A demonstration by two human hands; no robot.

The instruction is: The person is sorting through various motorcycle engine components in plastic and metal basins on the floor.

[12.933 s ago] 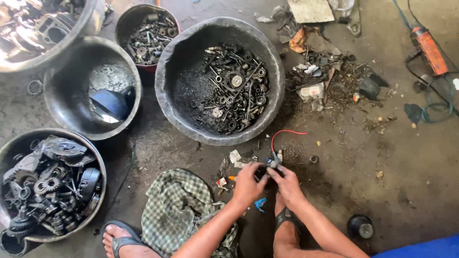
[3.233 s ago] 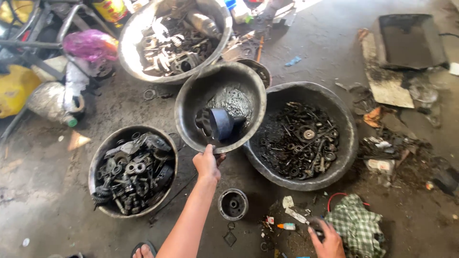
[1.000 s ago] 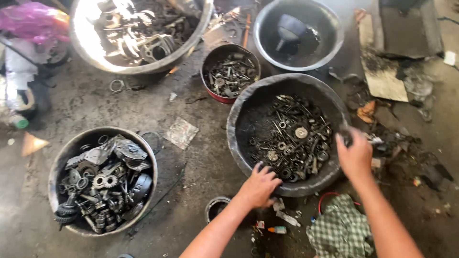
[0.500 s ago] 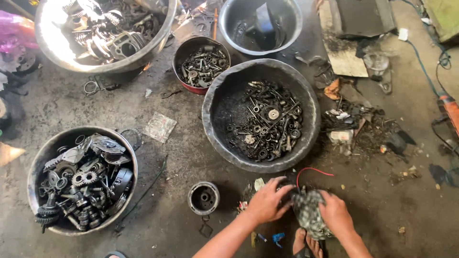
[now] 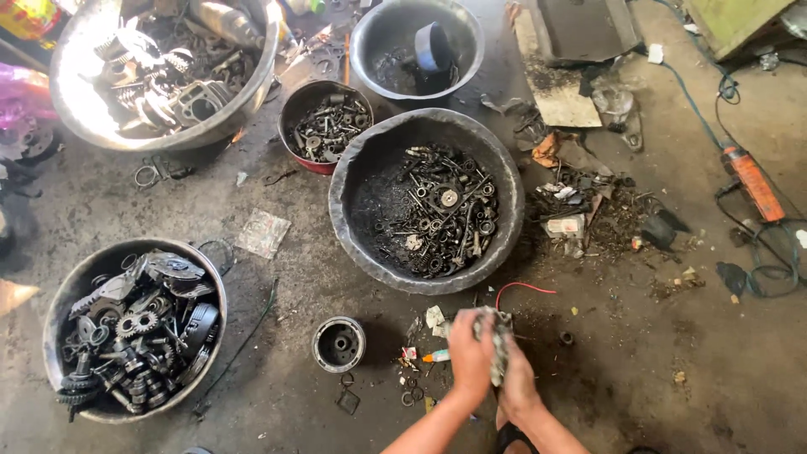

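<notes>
My left hand (image 5: 469, 357) and my right hand (image 5: 518, 385) are pressed together low in the middle of the view, both closed around a bunched checkered rag (image 5: 498, 329). Whether a part sits inside the rag is hidden. Just beyond my hands stands a large dark basin (image 5: 346, 220) with bolts, washers and small metal parts in it. A small round metal housing (image 5: 339, 343) stands on the floor left of my left hand.
A basin of gears (image 5: 52, 315) is at lower left, a big metal bowl of engine parts (image 5: 252, 92) at upper left, a red bowl of bolts (image 5: 296, 151) and a steel basin (image 5: 370, 34) behind. Scrap litter, a red wire (image 5: 523, 287) and an orange power tool (image 5: 752, 181) lie to the right.
Half a second ago my hands lay on the rag spread on the floor. Now the rag is lifted and bunched tightly between both hands; the view has shifted slightly.
</notes>
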